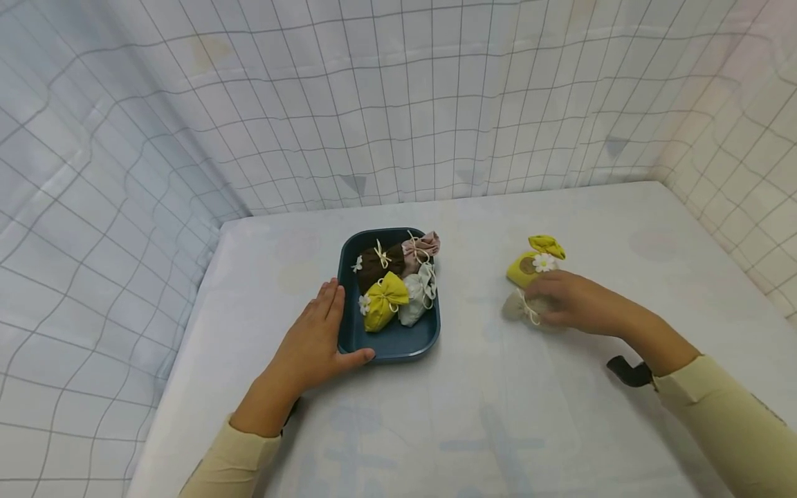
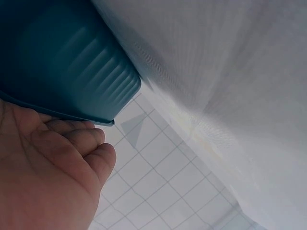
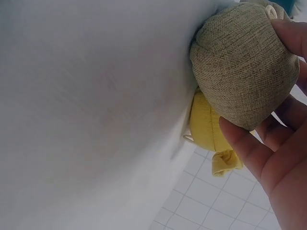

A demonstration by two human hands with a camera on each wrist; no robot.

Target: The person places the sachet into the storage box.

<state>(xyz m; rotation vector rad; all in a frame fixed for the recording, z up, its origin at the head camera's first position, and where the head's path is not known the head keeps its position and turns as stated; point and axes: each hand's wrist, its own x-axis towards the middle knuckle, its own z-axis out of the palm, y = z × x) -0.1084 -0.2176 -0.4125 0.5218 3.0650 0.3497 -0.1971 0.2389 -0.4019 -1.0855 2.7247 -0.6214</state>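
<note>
My right hand (image 1: 582, 304) grips a small beige drawstring pouch (image 3: 240, 62), with thumb and fingers spread around its rounded body. In the head view its tied neck (image 1: 515, 306) points left, toward the tray. Just beyond it lies a yellow pouch (image 1: 521, 271) with a white flower. My left hand (image 1: 308, 346) rests along the left side of a dark blue tray (image 1: 395, 351), fingers extended by the rim and thumb over the near edge. Inside the tray sit a brown pouch (image 1: 370, 266), a pink pouch (image 1: 426, 245), a pale grey pouch (image 1: 414, 304) and another yellow pouch (image 1: 381, 315).
A white cloth (image 1: 486, 387) covers the table. Grid-patterned curtains (image 1: 423, 104) hang behind it and along both sides. Both forearms wear cream sleeves (image 1: 728, 415), with a dark strap piece (image 1: 629, 372) at the right wrist.
</note>
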